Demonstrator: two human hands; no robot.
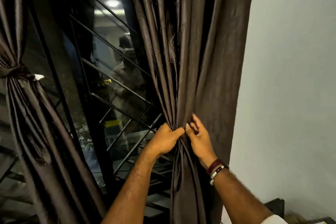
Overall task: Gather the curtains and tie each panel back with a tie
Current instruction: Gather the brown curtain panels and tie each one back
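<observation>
a: what did the head view catch at the window?

b: a person's two hands met at the waist of the right curtain panel (192, 60), the dark satin one hanging beside the pale wall (291, 96). the left hand (164, 140) had its fingers and thumb curled round the bunched pleats, a closed grip that pinned the folds so they could not fan back out.

a: and the other hand?

b: the right hand (199, 137), a maroon band and beaded bracelet (216, 169) at its wrist, pressed against the same bunch from the wall side, thumb almost touching the left thumb. its fingers looked bent into the cloth, seemingly drawing in more folds; i judged that grip closed on the fabric too.

a: why so low on the panel?

b: likely to match the left curtain panel (27, 105), which was already cinched by a knotted tie (16, 72) at about that height.

a: was a tie around the right one?

b: none could be seen there. the outer edge of the panel was loose toward the wall, so gathering looked unfinished, roughly halfway through the whole job.

a: anything else in the shot?

b: dark window glass (101, 60) with slanted metal bars (116, 51), and a ceiling lamp's reflection (112, 3).
</observation>
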